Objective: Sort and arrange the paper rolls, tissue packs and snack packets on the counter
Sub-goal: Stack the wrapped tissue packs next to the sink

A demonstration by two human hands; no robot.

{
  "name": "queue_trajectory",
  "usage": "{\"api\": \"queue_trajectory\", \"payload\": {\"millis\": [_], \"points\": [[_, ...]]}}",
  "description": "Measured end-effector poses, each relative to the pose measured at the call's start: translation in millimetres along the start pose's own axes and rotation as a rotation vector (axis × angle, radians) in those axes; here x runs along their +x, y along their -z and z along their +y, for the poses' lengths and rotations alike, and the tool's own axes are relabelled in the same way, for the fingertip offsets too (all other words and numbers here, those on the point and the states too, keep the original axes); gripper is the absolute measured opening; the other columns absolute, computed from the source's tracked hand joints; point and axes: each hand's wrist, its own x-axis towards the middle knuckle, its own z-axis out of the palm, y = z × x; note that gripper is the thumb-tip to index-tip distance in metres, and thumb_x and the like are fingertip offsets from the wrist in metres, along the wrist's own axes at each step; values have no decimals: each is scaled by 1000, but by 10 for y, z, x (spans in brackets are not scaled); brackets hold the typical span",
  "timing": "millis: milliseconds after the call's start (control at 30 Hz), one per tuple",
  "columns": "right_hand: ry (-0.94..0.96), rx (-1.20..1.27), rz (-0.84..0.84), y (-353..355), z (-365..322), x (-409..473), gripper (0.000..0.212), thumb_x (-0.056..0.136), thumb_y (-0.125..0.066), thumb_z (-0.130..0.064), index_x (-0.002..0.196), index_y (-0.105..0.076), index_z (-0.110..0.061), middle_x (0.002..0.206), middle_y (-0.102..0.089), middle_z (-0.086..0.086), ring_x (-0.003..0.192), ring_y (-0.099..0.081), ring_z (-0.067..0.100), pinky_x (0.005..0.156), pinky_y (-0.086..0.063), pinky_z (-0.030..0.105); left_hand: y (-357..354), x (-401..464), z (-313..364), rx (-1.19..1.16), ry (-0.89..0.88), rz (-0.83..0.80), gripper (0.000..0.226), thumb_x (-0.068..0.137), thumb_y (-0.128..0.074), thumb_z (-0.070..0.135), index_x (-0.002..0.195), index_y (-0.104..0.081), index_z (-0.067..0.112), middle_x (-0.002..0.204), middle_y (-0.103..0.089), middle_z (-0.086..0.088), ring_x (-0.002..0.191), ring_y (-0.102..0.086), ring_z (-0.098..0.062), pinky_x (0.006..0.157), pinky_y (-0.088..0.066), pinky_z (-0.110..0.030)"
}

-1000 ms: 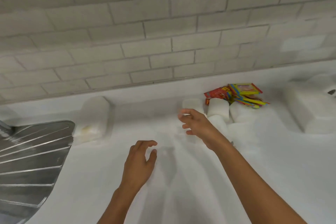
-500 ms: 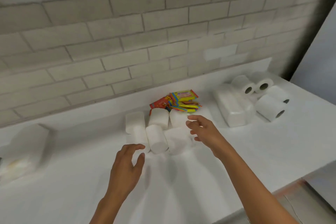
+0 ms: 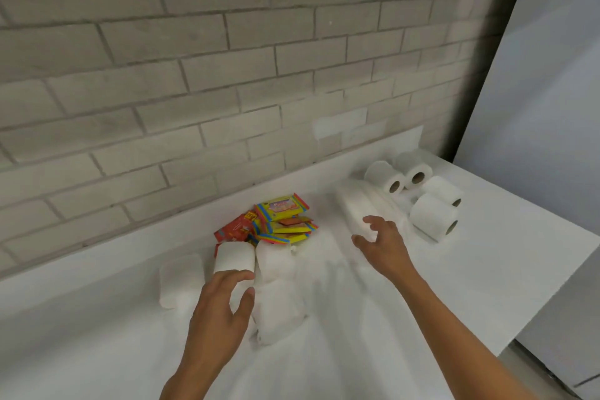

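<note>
Several white tissue packs (image 3: 234,256) lie in a cluster at the counter's middle. My left hand (image 3: 220,312) hovers over their front, fingers spread, holding nothing. Behind them sits a pile of snack packets (image 3: 281,219), yellow with blue and red edges, plus red ones at its left. A long white wrapped pack (image 3: 355,204) lies to the right, and my right hand (image 3: 384,242) is open just in front of its near end. Several paper rolls (image 3: 433,216) lie on their sides at the far right.
The white counter (image 3: 487,273) ends at an edge on the right, with a drop to the floor beyond. A grey brick wall (image 3: 227,75) backs the counter. A pale panel (image 3: 545,91) stands at the right.
The view has swung further right, so the sink and the left pack are out of sight. My right hand has moved right toward the long pack. My left hand has moved up to the tissue packs.
</note>
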Motion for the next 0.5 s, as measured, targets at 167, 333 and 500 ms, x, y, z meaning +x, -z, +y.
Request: {"api": "queue_trajectory", "payload": {"millis": [167, 333, 500], "points": [[-50, -317, 33, -126, 104, 442, 71, 86, -69, -41, 146, -36, -21, 147, -34, 9, 134, -36, 31, 101, -41, 46, -88, 209, -12, 16, -5, -17, 27, 92, -64, 28, 104, -59, 52, 117, -51, 35, 108, -55, -7, 83, -52, -33], [-136, -594, 52, -191, 192, 741, 84, 79, -69, -49, 147, -28, -21, 143, -38, 7, 132, -33, 31, 101, -35, 48, -183, 327, -74, 27, -10, 3, 32, 89, -69, 26, 102, -59, 54, 116, -53, 34, 110, -54, -5, 82, -51, -29], [-91, -756, 69, -210, 334, 884, 74, 74, -69, -49, 133, -38, -18, 127, -46, 4, 117, -42, 29, 89, -39, 46, -313, 382, -34, 58, 53, 36, 33, 90, -67, 28, 102, -57, 56, 115, -52, 35, 109, -53, -5, 81, -52, -31]]}}
